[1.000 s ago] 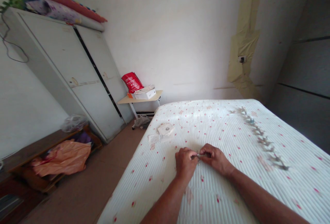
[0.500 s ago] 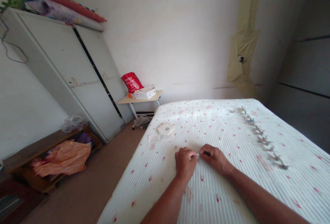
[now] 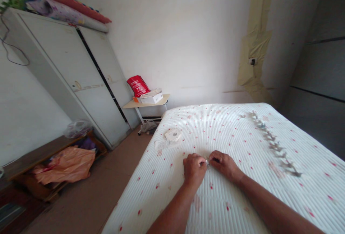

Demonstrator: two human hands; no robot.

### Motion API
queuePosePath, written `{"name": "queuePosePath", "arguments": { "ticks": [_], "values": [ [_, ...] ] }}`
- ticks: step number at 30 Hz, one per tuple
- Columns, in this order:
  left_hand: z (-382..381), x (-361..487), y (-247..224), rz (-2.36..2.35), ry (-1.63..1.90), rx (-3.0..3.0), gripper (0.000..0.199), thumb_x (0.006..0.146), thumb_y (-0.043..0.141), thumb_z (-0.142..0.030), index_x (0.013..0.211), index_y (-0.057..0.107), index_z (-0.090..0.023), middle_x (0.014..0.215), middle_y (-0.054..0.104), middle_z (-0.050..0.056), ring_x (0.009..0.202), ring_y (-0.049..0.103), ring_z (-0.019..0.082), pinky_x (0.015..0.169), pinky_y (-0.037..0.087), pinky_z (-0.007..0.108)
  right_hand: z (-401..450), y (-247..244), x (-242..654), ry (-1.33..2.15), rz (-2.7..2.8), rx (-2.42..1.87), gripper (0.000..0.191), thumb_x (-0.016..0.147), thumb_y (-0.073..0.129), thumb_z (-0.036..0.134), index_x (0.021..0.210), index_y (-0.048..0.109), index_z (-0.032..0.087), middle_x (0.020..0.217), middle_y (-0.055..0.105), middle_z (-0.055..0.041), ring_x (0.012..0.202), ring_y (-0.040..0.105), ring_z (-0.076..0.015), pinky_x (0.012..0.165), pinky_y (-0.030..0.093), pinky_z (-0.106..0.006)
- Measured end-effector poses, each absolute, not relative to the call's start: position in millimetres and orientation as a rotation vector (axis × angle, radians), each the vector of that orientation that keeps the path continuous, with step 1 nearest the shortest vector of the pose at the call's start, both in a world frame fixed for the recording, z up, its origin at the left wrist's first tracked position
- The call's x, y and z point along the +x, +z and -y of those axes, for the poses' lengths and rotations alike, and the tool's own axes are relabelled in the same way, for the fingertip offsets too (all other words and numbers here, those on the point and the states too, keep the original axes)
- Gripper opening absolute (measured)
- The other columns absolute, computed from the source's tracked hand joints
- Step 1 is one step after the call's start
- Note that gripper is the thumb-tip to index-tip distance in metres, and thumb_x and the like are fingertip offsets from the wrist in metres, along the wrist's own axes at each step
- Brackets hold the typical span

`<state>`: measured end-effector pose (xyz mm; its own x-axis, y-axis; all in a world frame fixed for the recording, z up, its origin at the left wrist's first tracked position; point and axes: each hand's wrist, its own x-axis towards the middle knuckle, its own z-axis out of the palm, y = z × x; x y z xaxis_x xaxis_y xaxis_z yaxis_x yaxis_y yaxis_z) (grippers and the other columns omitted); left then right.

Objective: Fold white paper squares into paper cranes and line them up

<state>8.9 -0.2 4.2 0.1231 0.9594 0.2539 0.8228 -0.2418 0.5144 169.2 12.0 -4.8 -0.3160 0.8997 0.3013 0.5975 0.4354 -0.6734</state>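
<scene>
Low over the near half of the bed (image 3: 215, 205), 2 bare hands are held close together, with the backs of the fingers turned up. A small pale piece (image 3: 207, 163) is located between their fingertips, just above or on the striped, red-dotted cover. By the left hand (image 3: 194, 165), the piece appears to be pinched between thumb and forefinger. The right hand (image 3: 225, 165) is curled, with its thumb and forefinger brought right beside the same piece; whether it is also gripped there cannot be told. The shape of the piece is too small to be made out.

To the right of the hands, 1 long, slanting row of small grey-brown figures (image 3: 275, 146) is spread on the bed, well apart from the fingers; their details are blurred. Beyond the left hand, a pale packet (image 3: 173, 134) with 1 round mark is laid next to a printed slip (image 3: 161, 145), near the bed's left edge. Past the far left corner, a red bag (image 3: 138, 86) and a white box (image 3: 151, 98) are carried by a small desk (image 3: 129, 105), beside a tall grey cabinet (image 3: 64, 58).
</scene>
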Motion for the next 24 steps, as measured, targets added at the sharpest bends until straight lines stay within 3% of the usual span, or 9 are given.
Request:
{"name": "queuePosePath", "arguments": {
  "ticks": [24],
  "values": [
    [-4.7,12.4,6.9,-1.784,0.779,2.128,0.007,0.068,0.063,-0.020,0.069,0.068,-0.023,0.076,0.066,-0.001,0.080,0.055,0.015,0.072,0.033,0.026,-13.5,-10.0,170.8,0.679,1.938,-1.240,0.010,0.077,0.049,0.024,0.076,0.058,0.020,0.073,0.060,0.0000,0.066,0.055,-0.0130,0.060,0.041,-0.023]
  ]
}}
